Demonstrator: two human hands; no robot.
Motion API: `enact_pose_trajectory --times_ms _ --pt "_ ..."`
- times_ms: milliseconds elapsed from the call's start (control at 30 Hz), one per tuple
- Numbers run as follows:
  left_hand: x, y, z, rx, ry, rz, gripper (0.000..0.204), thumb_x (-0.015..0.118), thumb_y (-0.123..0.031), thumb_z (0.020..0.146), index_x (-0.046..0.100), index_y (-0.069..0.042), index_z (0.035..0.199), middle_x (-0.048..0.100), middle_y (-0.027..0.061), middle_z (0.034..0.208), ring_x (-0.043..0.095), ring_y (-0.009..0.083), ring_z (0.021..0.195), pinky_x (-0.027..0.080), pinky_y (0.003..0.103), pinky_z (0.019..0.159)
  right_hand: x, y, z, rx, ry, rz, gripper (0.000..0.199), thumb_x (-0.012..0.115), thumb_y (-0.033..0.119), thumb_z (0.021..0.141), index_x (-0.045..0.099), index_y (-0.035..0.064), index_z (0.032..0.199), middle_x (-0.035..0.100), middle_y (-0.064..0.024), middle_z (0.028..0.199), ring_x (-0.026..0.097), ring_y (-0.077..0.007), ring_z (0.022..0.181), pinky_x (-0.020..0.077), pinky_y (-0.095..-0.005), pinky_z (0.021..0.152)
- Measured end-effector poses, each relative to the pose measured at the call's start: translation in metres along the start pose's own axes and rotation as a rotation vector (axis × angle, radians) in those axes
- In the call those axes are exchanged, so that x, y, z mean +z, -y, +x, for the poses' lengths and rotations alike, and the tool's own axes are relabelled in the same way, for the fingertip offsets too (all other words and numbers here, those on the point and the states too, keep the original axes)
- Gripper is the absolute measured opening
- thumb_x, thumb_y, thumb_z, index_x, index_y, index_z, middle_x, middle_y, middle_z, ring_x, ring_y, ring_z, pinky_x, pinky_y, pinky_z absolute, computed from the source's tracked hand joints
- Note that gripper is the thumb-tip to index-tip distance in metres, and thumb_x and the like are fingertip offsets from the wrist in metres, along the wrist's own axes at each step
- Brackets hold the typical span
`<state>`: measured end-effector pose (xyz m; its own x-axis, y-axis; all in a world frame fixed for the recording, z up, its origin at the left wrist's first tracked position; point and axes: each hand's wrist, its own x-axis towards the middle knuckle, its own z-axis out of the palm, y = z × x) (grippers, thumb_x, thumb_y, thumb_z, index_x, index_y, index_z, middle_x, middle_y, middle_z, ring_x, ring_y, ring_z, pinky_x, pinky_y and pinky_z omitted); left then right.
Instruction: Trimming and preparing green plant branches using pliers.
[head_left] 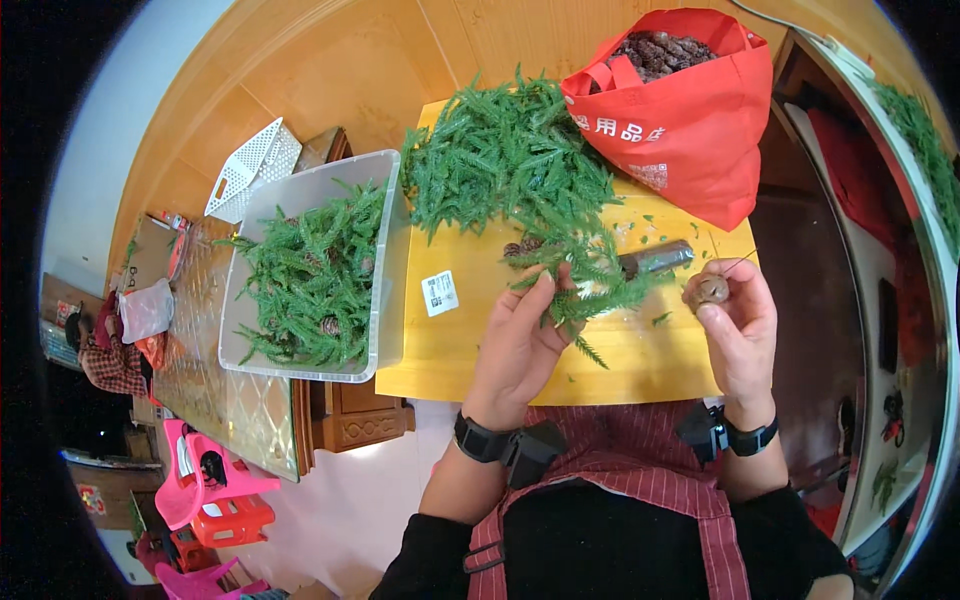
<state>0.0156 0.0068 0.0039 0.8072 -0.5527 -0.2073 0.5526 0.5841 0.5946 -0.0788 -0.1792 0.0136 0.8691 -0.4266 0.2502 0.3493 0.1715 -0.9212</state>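
Note:
My left hand (520,340) grips a green fir-like sprig (590,285) by its stem, over the yellow board (450,350). My right hand (735,325) pinches a small brown pine cone (711,290) with a thin wire sticking up from it. The two hands are a short way apart. A big heap of green sprigs (510,165) lies at the far side of the board, with a couple of cones (522,246) at its near edge. A dark metal tube-shaped tool (655,260) lies on the board between the hands.
A clear plastic bin (385,300) with sprigs and cones sits left of the board. A red cloth bag (690,125) full of pine cones stands at the far right. A white perforated lid (250,165) lies behind the bin. Pink plastic stools (205,490) stand lower left.

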Motion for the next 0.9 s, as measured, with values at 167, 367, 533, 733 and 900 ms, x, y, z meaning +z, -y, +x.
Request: enact_pose_trajectory --times_ms 167,367,533,733,900 --pt "-0.005 0.002 0.003 -0.034 0.034 -0.062 0.014 0.050 -0.017 0.091 0.053 -0.008 0.101 0.059 0.0030 0.099 0.059 0.0125 0.083 0.052 0.027 0.068 -0.007 -0.005 -0.002 -0.033 0.009 0.036 0.035 0.061 -0.003 0.075 0.046 0.0011 0.106 0.051 -0.0065 0.108 0.052 -0.0137 0.092 0.0418 -0.0280 0.083" --pt "-0.012 0.005 0.003 -0.052 0.094 -0.052 0.020 0.047 -0.023 0.092 0.056 -0.006 0.100 0.059 0.0036 0.101 0.056 0.0135 0.089 0.051 0.028 0.070 0.004 0.002 -0.001 -0.170 0.425 -0.362 0.028 0.060 -0.003 0.067 0.051 0.0023 0.093 0.051 -0.0138 0.106 0.055 -0.0212 0.094 0.0436 -0.0319 0.080" --pt "0.002 0.004 0.000 -0.098 0.075 -0.017 0.018 0.048 -0.021 0.092 0.050 -0.004 0.099 0.057 0.0053 0.099 0.057 0.0129 0.083 0.052 0.026 0.072 0.010 0.004 0.002 -0.247 0.553 -0.544 0.026 0.063 0.000 0.066 0.053 0.0026 0.090 0.047 -0.0179 0.121 0.061 -0.0242 0.089 0.0457 -0.0348 0.080" --pt "-0.006 0.010 -0.002 -0.046 0.135 0.062 0.015 0.049 -0.014 0.091 0.052 -0.003 0.100 0.057 0.0079 0.104 0.057 0.0178 0.093 0.049 0.031 0.080 0.013 -0.005 0.004 -0.201 0.569 -0.478 0.025 0.064 0.002 0.067 0.051 0.0037 0.089 0.046 -0.0168 0.121 0.055 -0.0243 0.101 0.0435 -0.0357 0.085" --pt "0.004 0.006 -0.008 0.132 0.176 0.552 0.027 0.063 -0.001 0.078 0.054 -0.002 0.104 0.056 0.0033 0.106 0.053 0.0120 0.096 0.045 0.029 0.085 0.004 -0.017 -0.002 0.047 0.483 -0.122 0.028 0.063 0.005 0.070 0.048 0.0045 0.094 0.042 -0.0145 0.122 0.050 -0.0246 0.107 0.0405 -0.0386 0.091"
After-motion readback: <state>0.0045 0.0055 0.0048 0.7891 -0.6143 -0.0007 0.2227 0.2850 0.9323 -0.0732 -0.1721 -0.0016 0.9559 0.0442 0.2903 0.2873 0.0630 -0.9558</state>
